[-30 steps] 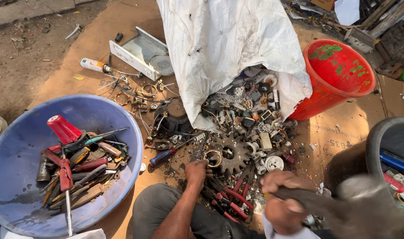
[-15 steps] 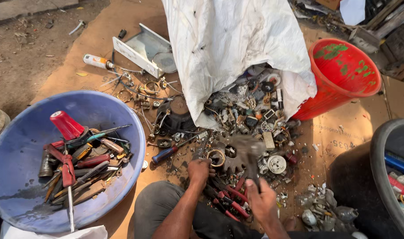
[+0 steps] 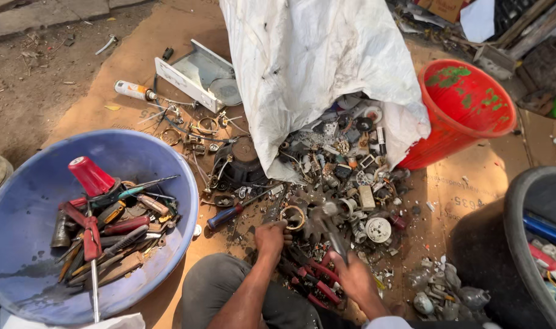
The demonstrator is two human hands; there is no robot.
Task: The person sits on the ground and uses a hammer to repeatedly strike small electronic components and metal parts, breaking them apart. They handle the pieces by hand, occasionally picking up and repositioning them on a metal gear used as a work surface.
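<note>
A white woven sack (image 3: 314, 67) spills small metal scrap (image 3: 351, 164) onto cardboard; a blue basin (image 3: 22, 219) of tools sits left, a red bucket (image 3: 467, 103) right; the right hand (image 3: 354, 280) has fingers clamped on a hammer (image 3: 327, 222) over a toothed gear (image 3: 305, 210); the left hand (image 3: 270, 239) steadies the gear, fingers together.
</note>
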